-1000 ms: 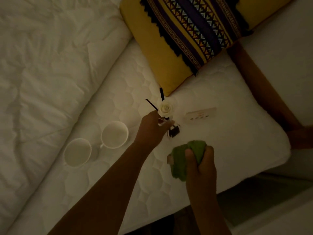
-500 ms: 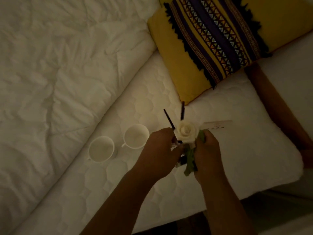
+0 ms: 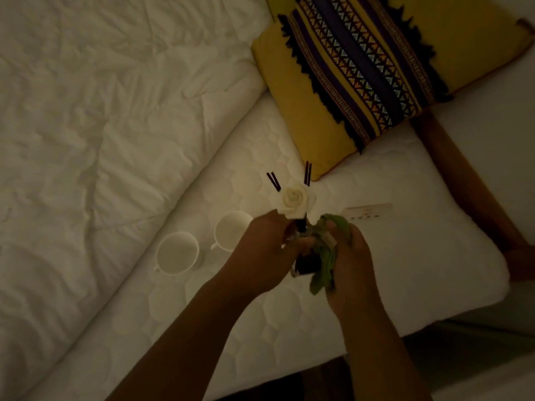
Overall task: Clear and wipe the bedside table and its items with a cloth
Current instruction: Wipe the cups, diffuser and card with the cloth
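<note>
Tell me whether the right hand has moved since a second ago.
Yes. The right hand, gripping the green cloth, rose closer to the white card.

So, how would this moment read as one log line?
step: wipe item | left hand: holds reed diffuser | right hand: presses green cloth to it | white cups: on mattress

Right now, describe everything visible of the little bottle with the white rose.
The bottle is small and dark, its material unclear in the dim light, held roughly upright over the bed. A cream rose sits at its top, with thin dark sticks fanning out behind. The left hand grips one side; the right hand presses a green cloth against the other.
</note>
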Available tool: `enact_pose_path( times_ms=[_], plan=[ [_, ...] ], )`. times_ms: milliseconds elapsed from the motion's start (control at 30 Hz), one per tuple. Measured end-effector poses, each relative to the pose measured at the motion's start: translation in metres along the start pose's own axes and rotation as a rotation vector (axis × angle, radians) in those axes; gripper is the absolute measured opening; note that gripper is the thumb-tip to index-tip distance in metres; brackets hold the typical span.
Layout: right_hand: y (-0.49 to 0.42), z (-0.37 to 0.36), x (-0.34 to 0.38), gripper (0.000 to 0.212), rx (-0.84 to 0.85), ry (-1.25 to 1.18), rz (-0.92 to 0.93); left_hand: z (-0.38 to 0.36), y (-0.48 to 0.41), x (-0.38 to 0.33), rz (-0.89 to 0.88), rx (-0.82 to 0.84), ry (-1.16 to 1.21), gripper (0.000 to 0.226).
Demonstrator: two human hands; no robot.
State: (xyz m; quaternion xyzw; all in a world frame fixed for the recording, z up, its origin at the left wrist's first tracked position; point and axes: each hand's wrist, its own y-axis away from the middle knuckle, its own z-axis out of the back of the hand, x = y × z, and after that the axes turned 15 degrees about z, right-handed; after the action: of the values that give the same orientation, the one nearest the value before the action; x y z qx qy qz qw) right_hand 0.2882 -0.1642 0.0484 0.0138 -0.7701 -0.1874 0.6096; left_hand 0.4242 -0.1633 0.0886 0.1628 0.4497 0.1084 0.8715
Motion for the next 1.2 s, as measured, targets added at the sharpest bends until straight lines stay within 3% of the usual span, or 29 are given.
enact_pose_path(
  times_ms=[67, 233, 367, 467, 533, 700, 767, 833, 933, 1067, 1167, 1200],
  plan=[
    [0.017, -0.003, -0.009, 0.01, -0.128, 0.054, 0.126, -0.002, -0.007, 0.0, 0.05, -0.046, -0.029, 0.018],
    [0.043, -0.019, -0.022, 0.024, -0.356, 0.25, 0.43, -0.02, -0.01, -0.008, 0.091, -0.121, 0.019, 0.011],
    [0.043, -0.027, -0.019, 0.032, -0.486, 0.144, 0.463, -0.031, -0.006, -0.017, 0.075, -0.213, 0.104, 0.015],
    [0.038, -0.024, -0.011, 0.027, -0.473, 0.152, 0.484, -0.032, -0.005, -0.02, 0.055, -0.231, 0.124, 0.01],
    [0.027, -0.016, -0.003, 0.02, -0.42, 0.212, 0.41, -0.031, -0.005, -0.02, 0.036, -0.179, 0.093, 0.007],
    [0.0, 0.008, 0.012, 0.028, -0.122, 0.01, -0.082, -0.021, -0.002, -0.012, -0.041, -0.071, 0.039, 0.019],
    [-0.004, 0.014, 0.012, 0.025, 0.007, 0.048, -0.126, -0.017, 0.0, -0.009, -0.069, -0.013, 0.06, 0.023],
    [-0.012, 0.018, 0.01, 0.019, 0.045, 0.016, -0.156, -0.015, 0.005, -0.008, -0.09, 0.057, 0.065, 0.033],
    [-0.021, 0.019, 0.008, 0.016, 0.107, 0.018, -0.287, -0.018, 0.008, -0.004, -0.105, 0.092, 0.069, 0.032],
    [-0.016, 0.015, -0.008, 0.048, 0.131, -0.508, -0.414, -0.014, -0.001, 0.001, -0.061, 0.057, 0.13, 0.017],
    [-0.003, 0.004, -0.014, 0.025, 0.08, -0.791, -0.398, -0.02, -0.007, -0.003, -0.032, -0.008, 0.154, 0.014],
    [-0.001, 0.004, -0.019, 0.032, 0.043, -0.857, -0.38, -0.023, -0.008, -0.004, -0.008, -0.023, 0.182, 0.015]
  ],
)
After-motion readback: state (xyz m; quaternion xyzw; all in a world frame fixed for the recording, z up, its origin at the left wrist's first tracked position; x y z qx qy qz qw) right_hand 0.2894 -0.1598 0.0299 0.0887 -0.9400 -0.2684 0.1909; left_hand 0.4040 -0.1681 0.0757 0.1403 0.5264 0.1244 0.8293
